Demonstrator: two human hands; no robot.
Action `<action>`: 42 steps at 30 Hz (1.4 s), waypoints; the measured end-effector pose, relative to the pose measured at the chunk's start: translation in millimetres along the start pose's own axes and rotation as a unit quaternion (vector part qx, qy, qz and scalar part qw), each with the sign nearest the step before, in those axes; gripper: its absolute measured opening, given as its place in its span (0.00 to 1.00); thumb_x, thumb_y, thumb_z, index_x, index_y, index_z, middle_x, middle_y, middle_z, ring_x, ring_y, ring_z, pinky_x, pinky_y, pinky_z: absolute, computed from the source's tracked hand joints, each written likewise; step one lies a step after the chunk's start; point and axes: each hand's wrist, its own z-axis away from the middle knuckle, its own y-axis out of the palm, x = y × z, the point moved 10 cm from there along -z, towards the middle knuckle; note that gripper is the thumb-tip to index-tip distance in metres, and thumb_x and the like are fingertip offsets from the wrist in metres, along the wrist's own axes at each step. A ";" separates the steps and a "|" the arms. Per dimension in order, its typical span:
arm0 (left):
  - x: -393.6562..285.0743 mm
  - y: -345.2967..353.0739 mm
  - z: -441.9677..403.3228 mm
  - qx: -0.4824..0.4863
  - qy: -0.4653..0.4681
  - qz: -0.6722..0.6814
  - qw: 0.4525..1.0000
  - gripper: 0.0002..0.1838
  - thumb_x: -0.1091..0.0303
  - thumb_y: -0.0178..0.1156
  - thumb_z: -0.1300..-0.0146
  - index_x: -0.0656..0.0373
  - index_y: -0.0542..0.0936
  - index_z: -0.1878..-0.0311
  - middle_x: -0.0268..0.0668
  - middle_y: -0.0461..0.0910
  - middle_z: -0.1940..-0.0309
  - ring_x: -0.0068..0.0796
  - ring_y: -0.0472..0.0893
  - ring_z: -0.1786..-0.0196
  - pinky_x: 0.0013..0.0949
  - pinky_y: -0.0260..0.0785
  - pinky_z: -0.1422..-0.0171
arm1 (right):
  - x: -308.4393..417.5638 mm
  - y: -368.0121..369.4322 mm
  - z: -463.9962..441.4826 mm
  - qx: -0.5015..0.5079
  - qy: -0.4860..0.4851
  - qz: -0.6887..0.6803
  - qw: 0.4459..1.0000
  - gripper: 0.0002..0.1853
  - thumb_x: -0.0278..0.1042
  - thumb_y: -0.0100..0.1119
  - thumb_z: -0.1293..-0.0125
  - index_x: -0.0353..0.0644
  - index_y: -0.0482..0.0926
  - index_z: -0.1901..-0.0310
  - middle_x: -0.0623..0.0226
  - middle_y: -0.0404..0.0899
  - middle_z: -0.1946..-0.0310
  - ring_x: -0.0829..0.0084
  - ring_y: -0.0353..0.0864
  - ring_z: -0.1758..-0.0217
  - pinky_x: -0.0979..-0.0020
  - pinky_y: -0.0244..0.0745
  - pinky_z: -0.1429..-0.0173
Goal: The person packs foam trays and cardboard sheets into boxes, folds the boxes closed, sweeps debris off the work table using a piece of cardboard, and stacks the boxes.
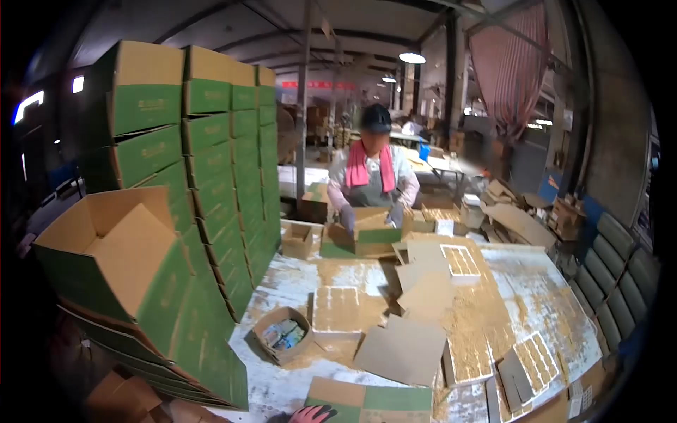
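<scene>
My left hand (314, 414), in a pink and black glove, shows at the bottom edge with its fingers closed over the near left part of a green and brown cardboard box (395, 403). Most of this hand is cut off by the frame. My right hand is out of view. Just beyond the box lie a flat grey-brown cardboard sheet (402, 350) and a white-edged divided tray (336, 309) with brown contents. To their left sits a small carton (264, 340) holding small coloured packets (285, 334).
Tall stacks of green cartons (211, 162) rise at the left, with an open carton (134, 261) nearer. Across the table (275, 282), a co-worker (372, 176) handles an open box (374, 242). More divided trays (539, 363) lie at the right, beside grey chair backs (610, 261).
</scene>
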 end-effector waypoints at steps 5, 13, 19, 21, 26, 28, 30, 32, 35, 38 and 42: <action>5.5 79.9 -12.6 0.286 0.127 -0.137 0.940 0.52 0.42 0.65 0.58 0.65 0.58 0.34 0.56 0.57 0.35 0.55 0.56 0.33 0.49 0.48 0.30 | -8.8 -93.7 -10.2 0.104 -0.047 -0.217 0.970 0.38 0.61 0.55 0.48 0.41 0.66 0.41 0.50 0.65 0.40 0.47 0.60 0.36 0.42 0.52 0.36; -67.9 0.8 -49.8 0.354 0.084 0.018 0.931 0.38 0.48 0.54 0.43 0.65 0.60 0.36 0.58 0.74 0.52 0.48 0.76 0.49 0.44 0.67 0.46 | -207.3 -272.8 -9.6 -0.183 0.333 -0.143 0.914 0.27 0.47 0.63 0.47 0.48 0.70 0.45 0.45 0.60 0.40 0.49 0.57 0.35 0.53 0.51 0.31; -45.6 68.4 -25.6 0.385 0.013 0.334 0.860 0.41 0.51 0.51 0.35 0.65 0.46 0.30 0.48 0.52 0.31 0.36 0.54 0.29 0.37 0.44 0.27 | -204.6 -147.0 -13.5 -0.315 0.417 -0.637 0.566 0.37 0.30 0.57 0.40 0.36 0.51 0.32 0.57 0.55 0.33 0.64 0.56 0.32 0.66 0.54 0.32; -26.2 78.6 -19.8 0.308 0.034 0.322 0.894 0.40 0.55 0.56 0.39 0.58 0.47 0.30 0.48 0.59 0.34 0.41 0.64 0.34 0.35 0.56 0.33 | -200.4 -140.9 5.3 -0.320 0.453 -0.627 0.547 0.35 0.32 0.56 0.38 0.35 0.51 0.33 0.56 0.55 0.34 0.65 0.57 0.33 0.66 0.56 0.33; -61.5 77.6 -17.8 0.414 -0.039 0.300 0.859 0.43 0.58 0.61 0.44 0.59 0.51 0.30 0.45 0.55 0.32 0.35 0.56 0.31 0.32 0.47 0.29 | -215.8 -194.5 -6.1 -0.349 0.423 -0.622 0.559 0.37 0.30 0.54 0.37 0.36 0.45 0.31 0.55 0.52 0.33 0.67 0.55 0.32 0.69 0.56 0.33; -52.2 63.7 -29.1 0.356 -0.094 0.459 0.809 0.40 0.64 0.62 0.45 0.60 0.53 0.31 0.42 0.58 0.34 0.31 0.59 0.32 0.32 0.50 0.31 | -217.4 -191.4 4.9 -0.357 0.437 -0.592 0.576 0.35 0.30 0.53 0.36 0.36 0.47 0.31 0.55 0.56 0.35 0.67 0.58 0.34 0.67 0.58 0.34; -23.8 69.2 -23.1 0.320 -0.116 0.492 0.801 0.38 0.68 0.62 0.45 0.60 0.56 0.32 0.41 0.62 0.36 0.31 0.62 0.34 0.32 0.54 0.32 | -210.0 -180.2 30.4 -0.373 0.438 -0.533 0.621 0.32 0.25 0.53 0.39 0.34 0.52 0.34 0.55 0.62 0.39 0.64 0.63 0.37 0.66 0.60 0.35; 82.5 98.6 -3.9 0.078 -0.314 0.461 0.826 0.30 0.69 0.64 0.44 0.64 0.65 0.40 0.40 0.71 0.46 0.27 0.71 0.45 0.31 0.63 0.40 | -201.9 -150.8 45.1 -0.293 0.432 -0.467 0.714 0.31 0.20 0.53 0.44 0.34 0.57 0.37 0.54 0.65 0.42 0.62 0.67 0.40 0.66 0.61 0.36; 4.1 70.1 -37.0 0.199 -0.206 0.554 0.782 0.27 0.74 0.64 0.46 0.67 0.67 0.43 0.36 0.72 0.50 0.22 0.70 0.48 0.27 0.64 0.42 | -213.3 -153.8 39.1 -0.350 0.503 -0.555 0.562 0.33 0.31 0.58 0.40 0.34 0.56 0.36 0.52 0.61 0.39 0.64 0.60 0.34 0.66 0.53 0.31; -41.1 53.7 -55.1 0.232 -0.138 0.495 0.826 0.26 0.73 0.65 0.47 0.65 0.68 0.46 0.35 0.73 0.55 0.20 0.70 0.51 0.26 0.64 0.44 | -250.0 -176.9 10.2 -0.392 0.503 -0.536 0.553 0.37 0.39 0.58 0.38 0.35 0.51 0.33 0.51 0.53 0.33 0.63 0.52 0.30 0.68 0.46 0.29; -50.2 31.6 -70.5 0.215 -0.145 0.413 0.873 0.24 0.72 0.65 0.48 0.64 0.70 0.47 0.35 0.72 0.56 0.21 0.71 0.54 0.26 0.65 0.46 | -251.0 -173.6 12.4 -0.378 0.477 -0.576 0.545 0.37 0.39 0.57 0.36 0.36 0.49 0.32 0.54 0.53 0.34 0.64 0.55 0.31 0.67 0.52 0.30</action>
